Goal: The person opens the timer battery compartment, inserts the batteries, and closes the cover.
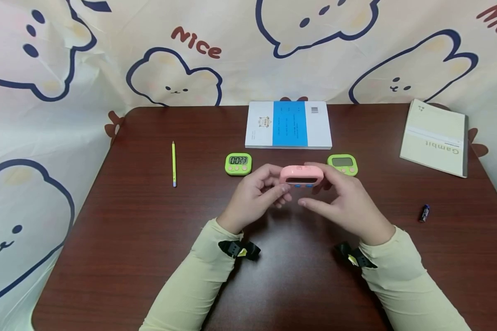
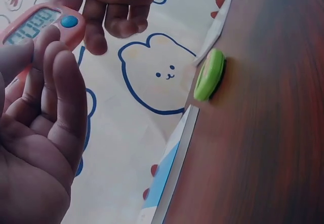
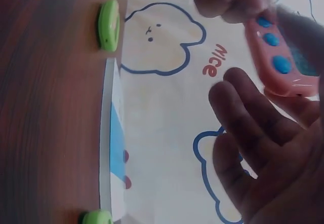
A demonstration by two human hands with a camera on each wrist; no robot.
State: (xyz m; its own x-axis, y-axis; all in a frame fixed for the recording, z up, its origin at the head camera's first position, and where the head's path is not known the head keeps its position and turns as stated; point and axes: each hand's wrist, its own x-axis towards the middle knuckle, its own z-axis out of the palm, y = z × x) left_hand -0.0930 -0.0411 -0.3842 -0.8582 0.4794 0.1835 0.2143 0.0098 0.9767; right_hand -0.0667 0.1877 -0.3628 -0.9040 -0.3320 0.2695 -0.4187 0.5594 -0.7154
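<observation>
Pink timer (image 1: 301, 172) is pinched by the left grip (image 1: 250, 197) and touched by the relaxed right grip (image 1: 349, 201)

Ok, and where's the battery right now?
In the head view, the battery lies on the right of the table, below the Gambit notebook and right of the right hand.

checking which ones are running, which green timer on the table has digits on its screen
The left green timer, nearer the pencil: its screen shows digits, while the right green timer's looks blank.
</observation>
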